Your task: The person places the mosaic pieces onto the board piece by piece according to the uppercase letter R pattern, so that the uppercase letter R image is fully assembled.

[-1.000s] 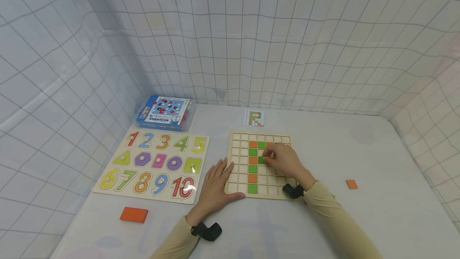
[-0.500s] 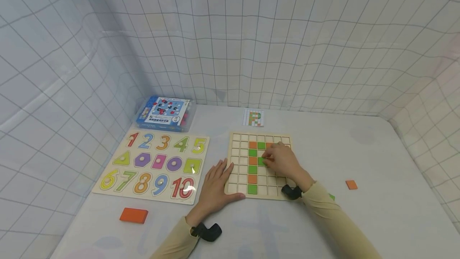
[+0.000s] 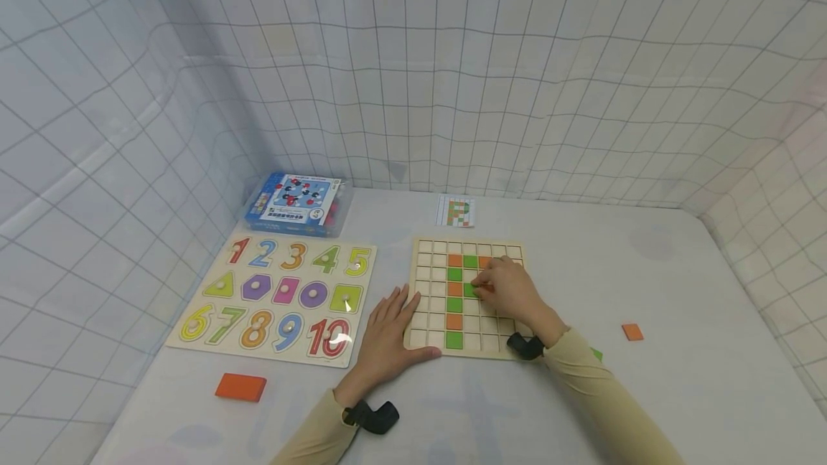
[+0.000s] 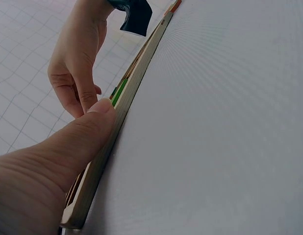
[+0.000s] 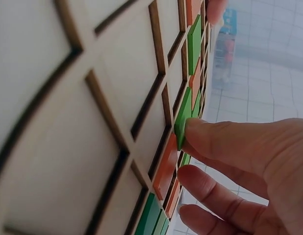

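A wooden grid board lies in the middle of the table, with green and orange square tiles set in some of its cells. My right hand is over the board's right half. Its thumb and fingertips pinch a green tile, which stands slightly tilted at its cell in the right wrist view. Just beside that, an orange tile sits in the grid. My left hand rests on the board's left edge with fingers spread, thumb along the front corner. The right hand hides part of the upper right cells.
Behind the board lies a small pattern card. To the left are a number puzzle board, a boxed set and an orange block. A loose orange tile lies right, and a green tile peeks from behind the right sleeve.
The green tile and my right hand have shifted very slightly toward me. A green tile in the upper row is now covered by the hand. The left hand has stayed put.
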